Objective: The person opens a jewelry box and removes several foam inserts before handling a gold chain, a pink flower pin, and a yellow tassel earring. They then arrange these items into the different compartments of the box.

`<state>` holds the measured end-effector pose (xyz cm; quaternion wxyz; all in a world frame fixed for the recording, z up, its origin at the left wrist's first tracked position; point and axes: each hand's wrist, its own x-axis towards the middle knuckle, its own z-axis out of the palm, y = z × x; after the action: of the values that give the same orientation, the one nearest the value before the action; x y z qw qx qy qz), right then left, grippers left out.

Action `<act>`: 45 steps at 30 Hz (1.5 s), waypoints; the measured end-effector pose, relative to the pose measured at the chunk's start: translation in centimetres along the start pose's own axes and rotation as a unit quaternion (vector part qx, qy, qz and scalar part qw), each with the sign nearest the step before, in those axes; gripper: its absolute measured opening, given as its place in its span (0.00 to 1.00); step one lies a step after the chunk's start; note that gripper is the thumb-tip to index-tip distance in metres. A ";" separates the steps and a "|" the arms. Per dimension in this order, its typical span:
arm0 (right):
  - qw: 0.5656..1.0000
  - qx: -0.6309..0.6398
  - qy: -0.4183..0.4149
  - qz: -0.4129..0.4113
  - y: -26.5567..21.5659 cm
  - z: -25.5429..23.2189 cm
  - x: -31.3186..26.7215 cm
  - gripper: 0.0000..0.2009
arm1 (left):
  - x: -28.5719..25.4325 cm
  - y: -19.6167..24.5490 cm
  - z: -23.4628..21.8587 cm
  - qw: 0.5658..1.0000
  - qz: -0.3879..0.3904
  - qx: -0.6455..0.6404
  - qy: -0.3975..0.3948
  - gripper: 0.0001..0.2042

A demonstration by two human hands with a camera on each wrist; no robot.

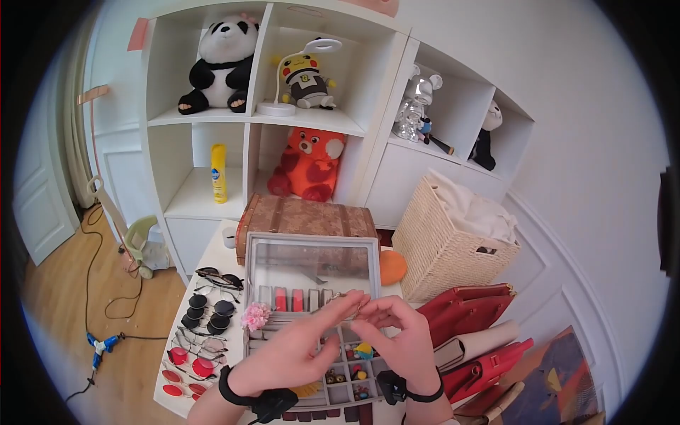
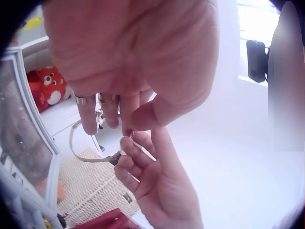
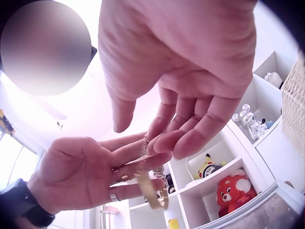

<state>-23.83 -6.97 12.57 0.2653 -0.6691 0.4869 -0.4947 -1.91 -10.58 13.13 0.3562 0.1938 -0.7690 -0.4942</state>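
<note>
My left hand (image 1: 290,354), palm turned inward with straight fingers, has a gold bracelet (image 3: 155,193) lying across them. Its band hangs off the fingers, and a thin chain (image 3: 145,144) runs up to the fingertips. My right hand (image 1: 405,340) meets the left at the fingertips; its curled fingers (image 3: 183,143) hold the chain end, and its thumb stands apart. Rings show on the left fingers (image 2: 83,112). Both hands are above a grey jewellery box (image 1: 308,407) with a raised clear lid (image 1: 312,258). How tightly the fingertips grip is hard to tell.
Sunglasses (image 1: 204,365) lie in rows at the left, beside a pink flower (image 1: 256,316). A brown chest (image 1: 308,216) stands behind the lid. At the right are a woven basket (image 1: 446,244) and red bags (image 1: 464,315). White shelves with plush toys rise behind.
</note>
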 end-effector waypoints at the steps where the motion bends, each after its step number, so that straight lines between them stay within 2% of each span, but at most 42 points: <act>1: 1.000 0.001 0.013 0.023 0.2 0.1 0.2 0.14 | 0.1 -0.2 0.3 1.000 0.000 0.001 -0.003 0.36; 3: 0.999 0.011 0.020 0.023 0.5 0.2 0.4 0.14 | 0.3 -0.8 0.6 0.996 0.025 0.085 0.014 0.38; 5: 0.999 0.021 0.027 0.024 0.8 0.3 0.6 0.14 | 0.4 -0.9 0.7 0.994 0.035 0.098 0.018 0.39; 7: 0.994 0.068 0.010 0.079 1.1 0.4 0.6 0.14 | 0.5 -0.9 0.8 0.992 0.046 0.112 0.021 0.40; 8: 0.994 0.070 0.013 0.077 1.2 0.7 0.7 0.14 | 0.5 -0.8 0.9 0.993 0.034 0.110 0.024 0.40; 10: 0.976 0.190 0.015 0.106 1.5 1.3 0.9 0.11 | 0.5 -0.7 0.8 0.993 0.022 0.110 0.026 0.39; 14: 0.985 0.145 0.034 0.087 0.8 1.1 1.0 0.10 | 0.3 -0.4 0.8 0.990 0.012 0.138 0.032 0.37; 16: 0.996 0.019 0.009 0.081 0.3 0.4 0.8 0.08 | 0.3 -0.2 0.6 0.990 0.002 0.133 0.036 0.36; 17: 0.996 0.020 0.009 0.082 0.4 0.3 0.9 0.08 | 0.4 -0.1 0.5 0.989 -0.021 0.136 0.048 0.33; 19: 0.999 0.007 0.042 -0.004 0.8 0.3 0.9 0.09 | 0.3 -0.4 0.6 0.988 -0.046 0.138 0.059 0.31; 21: 0.999 0.020 0.038 -0.008 1.5 0.2 0.9 0.08 | 0.4 -1.2 0.6 0.984 -0.035 0.133 0.114 0.25; 22: 0.999 0.032 0.035 -0.011 1.7 0.1 1.0 0.08 | 0.5 -1.4 0.4 0.984 -0.034 0.133 0.116 0.25; 24: 0.999 0.036 0.034 -0.019 1.6 0.0 1.1 0.07 | 0.7 -1.6 0.1 0.960 -0.005 0.239 0.144 0.21; 26: 0.998 0.039 0.034 -0.027 1.5 -0.2 1.0 0.06 | 0.8 -1.3 0.2 0.958 0.005 0.231 0.172 0.20; 28: 0.999 0.039 -0.004 -0.017 1.4 -0.3 0.8 0.06 | 1.0 -1.2 0.3 0.954 0.017 0.223 0.201 0.20; 30: 0.999 0.050 -0.013 -0.016 1.0 -0.1 0.8 0.06 | 1.1 -1.4 0.5 0.982 0.012 0.085 0.166 0.19; 31: 0.998 0.061 -0.020 -0.013 0.8 -0.1 0.7 0.06 | 1.0 -1.5 0.7 0.982 0.009 0.084 0.168 0.19; 33: 0.998 0.056 -0.029 -0.001 0.5 -0.1 0.6 0.06 | 0.9 -1.5 0.9 0.987 -0.056 -0.069 0.131 0.19; 37: 0.999 0.018 -0.039 -0.010 0.1 -0.3 0.6 0.07 | 0.8 -2.2 0.5 0.989 -0.072 -0.085 0.101 0.18; 39: 0.999 0.019 -0.036 -0.021 -0.1 -0.5 0.7 0.08 | 0.8 -2.2 0.2 0.963 -0.137 -0.218 0.082 0.16; 40: 0.999 0.021 -0.033 -0.030 -0.1 -0.5 0.7 0.08 | 0.8 -2.4 -0.1 0.963 -0.135 -0.217 0.084 0.16; 42: 0.999 0.008 -0.029 -0.038 -0.2 -0.6 0.9 0.09 | 0.8 -2.8 -0.5 0.956 -0.175 -0.231 0.039 0.14; 45: 0.999 -0.012 -0.021 -0.046 -0.6 -0.8 0.6 0.09 | 0.8 -3.2 -0.1 0.952 -0.154 -0.261 0.048 0.13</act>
<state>-24.34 -7.23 13.59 0.2441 -0.7045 0.4556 -0.4863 -2.56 -12.58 10.53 0.3507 0.2336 -0.5563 -0.7162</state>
